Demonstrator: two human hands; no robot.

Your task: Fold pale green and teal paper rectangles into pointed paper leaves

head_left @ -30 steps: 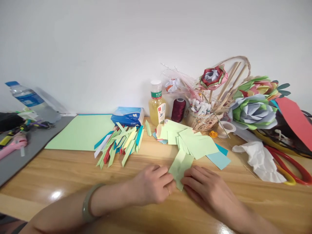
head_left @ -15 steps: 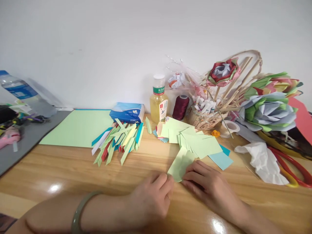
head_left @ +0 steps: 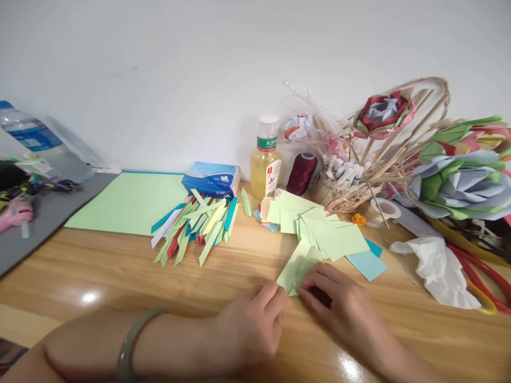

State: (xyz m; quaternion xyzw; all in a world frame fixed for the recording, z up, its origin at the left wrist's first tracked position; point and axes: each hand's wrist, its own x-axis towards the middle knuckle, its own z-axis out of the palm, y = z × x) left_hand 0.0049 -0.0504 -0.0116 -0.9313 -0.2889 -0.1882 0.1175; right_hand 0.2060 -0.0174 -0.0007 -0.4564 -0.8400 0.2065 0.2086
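Showing lengthwise crease | pale green paper [head_left: 296, 268] | fingers [head_left: 274, 299] either side

Pale-green paper [head_left: 294, 272] partly behind right fingers [head_left: 315, 280]

"What's on the glossy wooden table [head_left: 151, 287], from the near side?"
"Paper strips [head_left: 198, 227] at eleven o'clock, juice bottle [head_left: 264, 171] at twelve, light-green paper pieces [head_left: 345, 242] at one."
"And at two?"
"White crumpled tissue [head_left: 441, 274]."
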